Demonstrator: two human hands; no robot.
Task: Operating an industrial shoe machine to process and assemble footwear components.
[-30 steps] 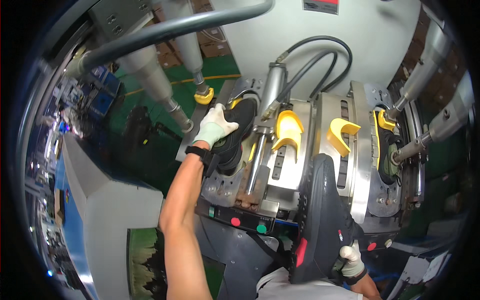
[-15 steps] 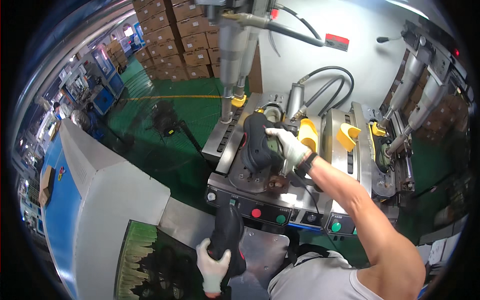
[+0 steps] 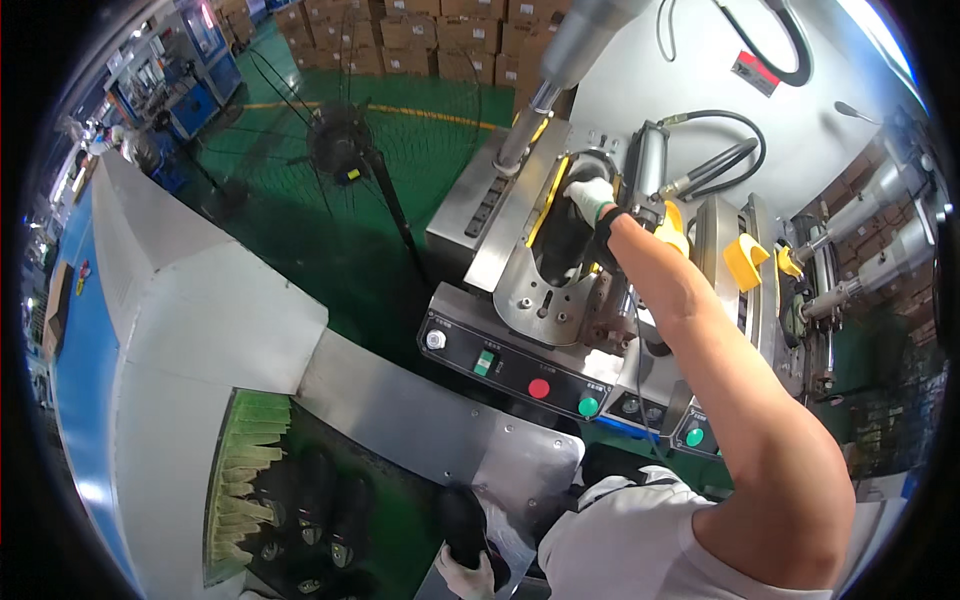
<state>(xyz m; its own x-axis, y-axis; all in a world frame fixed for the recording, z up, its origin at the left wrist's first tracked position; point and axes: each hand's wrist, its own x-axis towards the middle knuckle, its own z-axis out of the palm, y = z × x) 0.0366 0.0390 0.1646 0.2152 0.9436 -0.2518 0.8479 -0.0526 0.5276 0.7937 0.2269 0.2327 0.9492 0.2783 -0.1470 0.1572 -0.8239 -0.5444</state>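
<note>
My right hand point(image 3: 590, 200), in a white glove, reaches into the press station and is closed on the collar end of a black shoe point(image 3: 562, 245). That shoe lies in the metal fixture point(image 3: 540, 310), between yellow side pads point(image 3: 547, 205). The glove covers part of its top. Down at the lower edge, my left hand point(image 3: 466, 574), gloved too, grips a second black shoe point(image 3: 463, 522) over a bare metal plate point(image 3: 520, 475). Part of that hand is cut off by the picture's edge.
A control panel point(image 3: 510, 375) with red and green buttons fronts the press. A second press station point(image 3: 790, 290) with a yellow pad stands to the right. Several dark shoes point(image 3: 345, 520) sit at a green strip curtain point(image 3: 245, 450). A floor fan point(image 3: 340, 145) and stacked cartons point(image 3: 440, 40) are behind.
The shoe in my right hand has gone from tilted above the fixture to down between the yellow pads. My left hand has drawn its shoe nearer to me. The view has shifted.
</note>
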